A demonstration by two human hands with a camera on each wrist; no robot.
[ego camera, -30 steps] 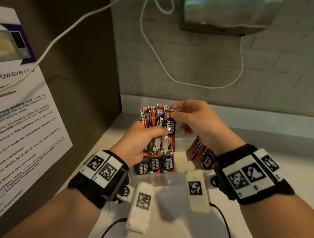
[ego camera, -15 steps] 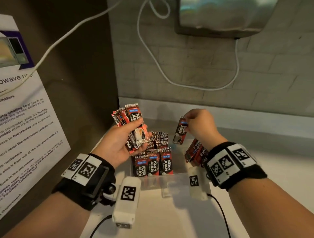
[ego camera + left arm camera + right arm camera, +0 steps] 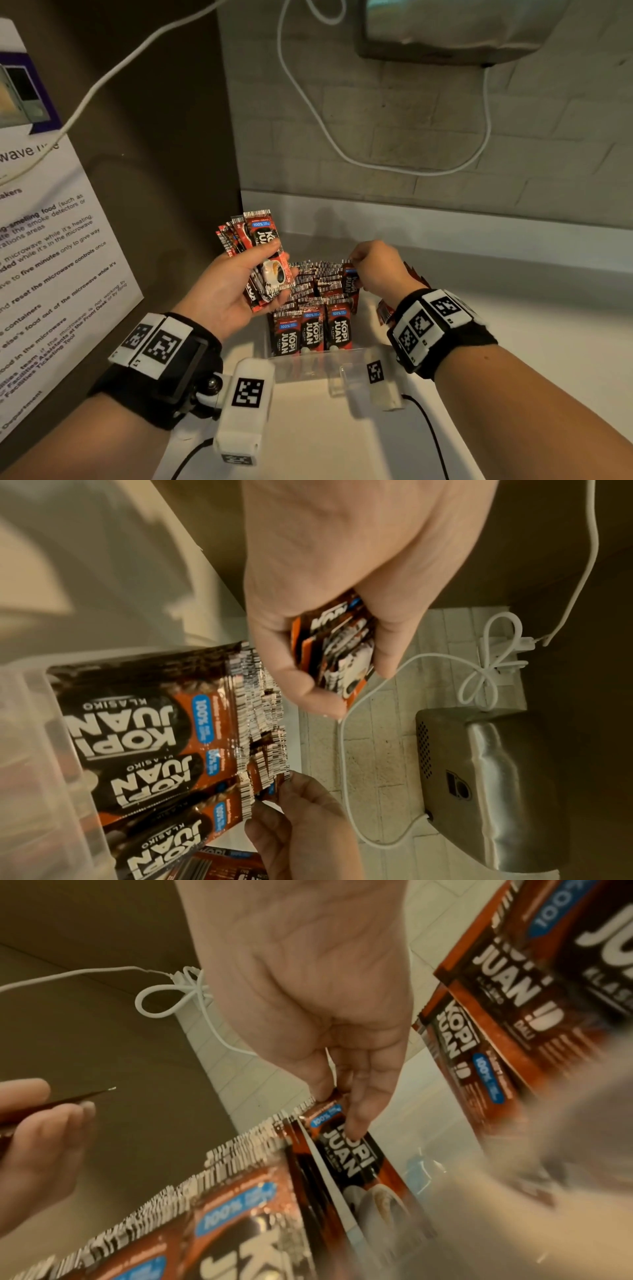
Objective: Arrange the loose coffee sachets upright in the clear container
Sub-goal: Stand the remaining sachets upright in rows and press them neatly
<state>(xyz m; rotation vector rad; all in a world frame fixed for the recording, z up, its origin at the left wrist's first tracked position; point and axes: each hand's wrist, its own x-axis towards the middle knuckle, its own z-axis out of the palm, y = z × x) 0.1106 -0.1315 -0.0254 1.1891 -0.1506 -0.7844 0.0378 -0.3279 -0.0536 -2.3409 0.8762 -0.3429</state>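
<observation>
A clear plastic container on the white counter holds several rows of red-and-black Kopi Juan sachets standing upright. My left hand grips a fanned bundle of sachets above the container's left side; the same bundle shows between thumb and fingers in the left wrist view. My right hand pinches the top of one sachet and holds it upright at the right end of the packed rows. In the right wrist view that sachet stands against the container's clear wall.
More loose sachets lie on the counter right of the container, partly behind my right wrist. A brick wall with a white cable and a metal wall unit is behind. A printed microwave notice hangs on the left panel.
My right hand took one sachet from the bundle, carried it right and lowered it into the container. My left hand moved the bundle left and down.
</observation>
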